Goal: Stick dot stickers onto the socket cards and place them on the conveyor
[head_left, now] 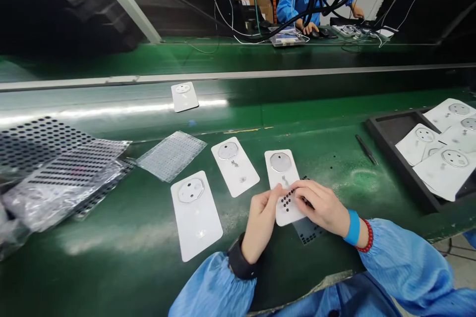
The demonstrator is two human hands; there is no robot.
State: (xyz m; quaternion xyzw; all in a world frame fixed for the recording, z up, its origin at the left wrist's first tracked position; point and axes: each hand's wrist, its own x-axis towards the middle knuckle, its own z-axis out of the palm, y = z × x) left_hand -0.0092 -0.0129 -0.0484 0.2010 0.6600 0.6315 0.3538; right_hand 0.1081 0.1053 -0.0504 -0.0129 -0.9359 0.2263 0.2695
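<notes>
Three white socket cover plates lie on the green bench in front of me. My left hand [261,220] pinches the near left edge of the right-hand plate [283,173]. My right hand [323,206] has its fingers curled over the same plate's lower part, pressing a clear sheet of small black dots [287,200] onto it. A dark perforated sheet [308,230] shows under my right hand. The middle plate [235,166] and the near left plate [195,213] lie untouched.
Perforated sheets in plastic bags [55,173] are heaped at the left, with one clear dotted sheet [171,154] beside them. A black tray [405,171] at the right holds several white plates. A black pen-like tool [366,149] lies nearby. Another plate [184,96] sits on the conveyor. A person in blue works opposite.
</notes>
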